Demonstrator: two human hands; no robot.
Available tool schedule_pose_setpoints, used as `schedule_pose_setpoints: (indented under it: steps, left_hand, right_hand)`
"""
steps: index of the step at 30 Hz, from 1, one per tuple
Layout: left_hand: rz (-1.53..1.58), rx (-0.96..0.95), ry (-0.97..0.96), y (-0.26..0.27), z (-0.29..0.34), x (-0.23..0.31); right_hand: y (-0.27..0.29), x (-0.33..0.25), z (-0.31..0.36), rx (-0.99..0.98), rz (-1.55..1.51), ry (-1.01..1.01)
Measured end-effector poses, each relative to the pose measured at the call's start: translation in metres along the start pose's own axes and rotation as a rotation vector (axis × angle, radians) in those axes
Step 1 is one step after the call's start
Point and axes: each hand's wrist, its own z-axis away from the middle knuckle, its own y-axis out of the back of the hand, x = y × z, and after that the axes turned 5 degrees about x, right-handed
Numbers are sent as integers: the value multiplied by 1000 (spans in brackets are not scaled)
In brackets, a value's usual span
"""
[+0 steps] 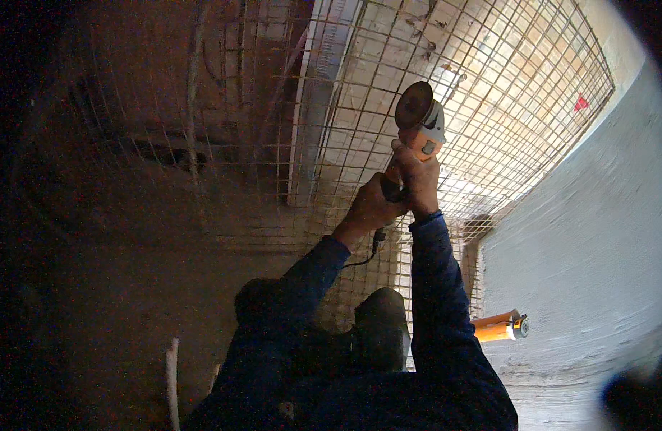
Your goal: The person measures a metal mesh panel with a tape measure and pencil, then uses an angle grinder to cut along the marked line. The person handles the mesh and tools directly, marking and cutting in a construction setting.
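Observation:
An orange and grey angle grinder (429, 136) with a dark round disc (414, 105) is held out in front of me, tilted so the disc sits at its far end. My right hand (419, 176) wraps round the body just behind the head. Behind it, my left hand (373, 208) is closed on the rear of the tool. A black power cord (376, 243) hangs from the grinder beside my left wrist. Wire mesh (374, 93) lies beyond the tool; whether the disc touches it cannot be told.
A long pale board or level with markings (316, 108) lies along the mesh. At right is a rough grey plastered wall (590, 237), with orange pipes (498, 327) by its foot. A red scrap (581, 103) is at the mesh's far right. A pale tube (172, 381) stands lower left. The left side is dark.

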Motion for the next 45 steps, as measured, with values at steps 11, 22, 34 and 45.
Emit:
schedule_pose_setpoints:
  steps: [11, 22, 34, 45]
  left_hand:
    - [191, -51, -206, -27, -43, -40]
    - [252, -47, -144, -18, -33, -23]
    - [329, -45, -166, -24, -36, -31]
    - [361, -1, -165, -33, -39, -32]
  right_hand:
    - [-4, -5, -20, 51, 282, 79]
    - [-8, -3, -24, 46, 227, 89]
    - [-2, 2, -28, 0, 346, 74]
    - [1, 2, -29, -34, 333, 51]
